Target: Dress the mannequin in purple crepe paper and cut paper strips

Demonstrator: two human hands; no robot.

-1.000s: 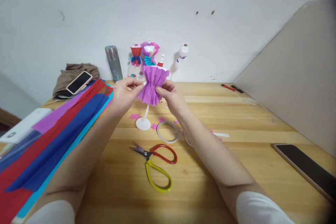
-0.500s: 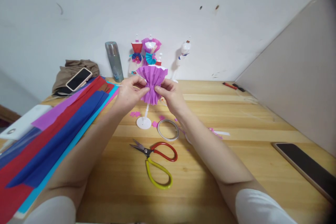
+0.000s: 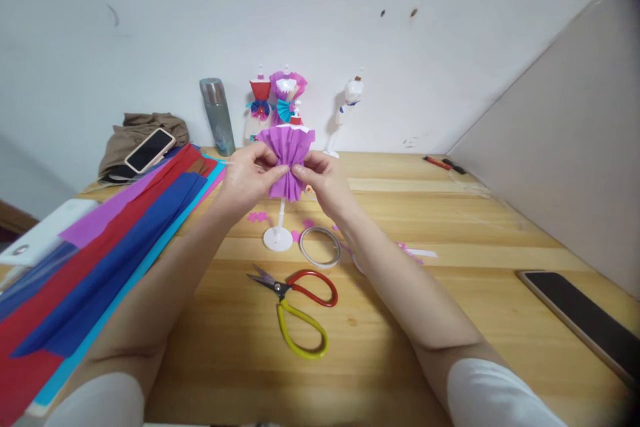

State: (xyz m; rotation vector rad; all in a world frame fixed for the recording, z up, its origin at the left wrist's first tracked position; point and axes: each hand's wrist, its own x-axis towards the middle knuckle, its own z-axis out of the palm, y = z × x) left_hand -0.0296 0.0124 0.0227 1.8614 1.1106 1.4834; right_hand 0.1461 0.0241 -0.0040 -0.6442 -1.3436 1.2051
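Head view: hands pinch flare-edged purple paper, clear of scissors.

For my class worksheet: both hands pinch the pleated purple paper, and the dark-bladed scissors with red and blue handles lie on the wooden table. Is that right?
Blue is wrong: the head view shows the dark-bladed scissors with red and yellow handles. The left hand and right hand pinch the pleated purple paper, and the scissors lie on the wooden table.
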